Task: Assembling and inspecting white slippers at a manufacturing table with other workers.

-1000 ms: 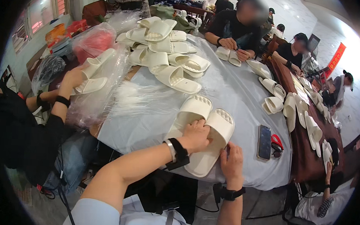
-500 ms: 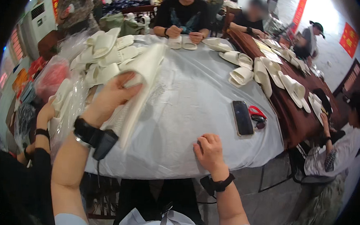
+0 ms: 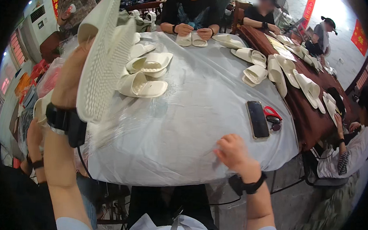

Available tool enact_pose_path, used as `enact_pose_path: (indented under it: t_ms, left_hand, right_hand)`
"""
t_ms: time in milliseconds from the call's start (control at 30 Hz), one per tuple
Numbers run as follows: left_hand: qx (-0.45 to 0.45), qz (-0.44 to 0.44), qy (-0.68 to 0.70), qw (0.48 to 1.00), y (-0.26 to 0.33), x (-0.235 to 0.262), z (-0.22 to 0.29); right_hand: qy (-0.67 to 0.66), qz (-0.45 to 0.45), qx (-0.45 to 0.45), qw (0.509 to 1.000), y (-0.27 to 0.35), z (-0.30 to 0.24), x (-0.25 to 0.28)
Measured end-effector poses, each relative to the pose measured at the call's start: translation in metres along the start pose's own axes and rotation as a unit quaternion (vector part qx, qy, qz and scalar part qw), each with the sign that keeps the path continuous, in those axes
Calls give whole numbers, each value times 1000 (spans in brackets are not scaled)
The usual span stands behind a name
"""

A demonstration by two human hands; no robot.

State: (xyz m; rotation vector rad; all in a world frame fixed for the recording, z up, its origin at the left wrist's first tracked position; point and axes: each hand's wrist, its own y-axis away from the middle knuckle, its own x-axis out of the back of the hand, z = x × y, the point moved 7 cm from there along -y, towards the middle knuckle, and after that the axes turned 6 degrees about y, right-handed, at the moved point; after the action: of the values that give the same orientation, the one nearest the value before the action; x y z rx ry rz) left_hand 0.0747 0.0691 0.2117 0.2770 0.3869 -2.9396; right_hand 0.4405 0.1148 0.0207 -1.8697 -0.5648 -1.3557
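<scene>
- The pair of cream foam slippers [image 3: 106,54], ribbed soles facing you, now rides higher and closer to your face than half a second ago.
- Your left hand [image 3: 72,79] clenches the pair's lower end, lifted above the table's left edge.
- Your right hand [image 3: 231,152] rests with its fingers loose on the clear plastic table cover [image 3: 192,115], holding nothing.
- Nearby lie loose cream slippers [image 3: 142,86], a black phone [image 3: 257,119] and red scissors [image 3: 272,114].

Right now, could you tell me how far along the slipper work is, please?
Done: cream slippers already lie piled at the covered table's far left. In hand: the left hand lifts a pair of slippers; the right hand rests empty at the table edge. Left: more slippers line the right side.
</scene>
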Motion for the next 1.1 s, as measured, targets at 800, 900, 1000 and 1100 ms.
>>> enact_pose_path:
  t_ms: [800,900,1000,1100]
  left_hand:
    - [176,-293,-266,901,36,-17,-137]
    - [185,-338,-249,889,55,-30,-152]
    - [240,-285,-273,887,57,-23,-167]
    - [277,-243,-263,892,60,-21,-173]
  right_hand:
    - [342,-43,-301,889,-164,266,33]
    - [313,-41,-346,883,-174,288,27]
    - [329,-30,-375,866,-166,308,25]
    - [356,-43,-361,861,-163,299,33]
